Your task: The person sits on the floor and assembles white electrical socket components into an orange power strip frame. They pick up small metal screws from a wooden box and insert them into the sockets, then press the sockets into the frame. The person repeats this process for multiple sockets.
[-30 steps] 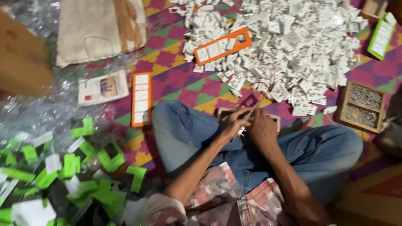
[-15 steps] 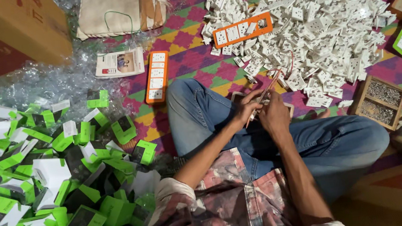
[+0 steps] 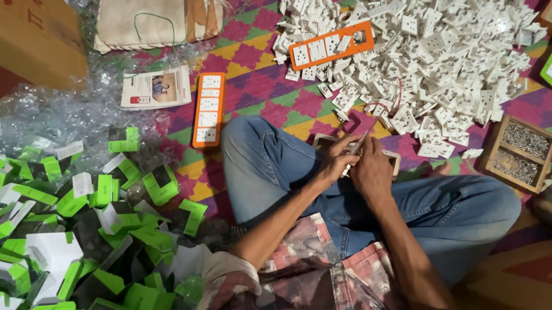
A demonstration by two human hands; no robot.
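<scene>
Over my lap, both hands meet: left hand (image 3: 339, 161) fingers pinching a thin metal tool (image 3: 356, 146), right hand (image 3: 373, 171) clasped beside it. Green-and-white packages (image 3: 62, 243) lie well left; orange socket strip (image 3: 207, 109) ahead-left.

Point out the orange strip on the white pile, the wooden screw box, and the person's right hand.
Orange strip (image 3: 331, 45): head view, on its middle sockets.
Wooden screw box (image 3: 517, 152): head view, on the divider between compartments.
Right hand (image 3: 372, 171): head view, on its back.
</scene>
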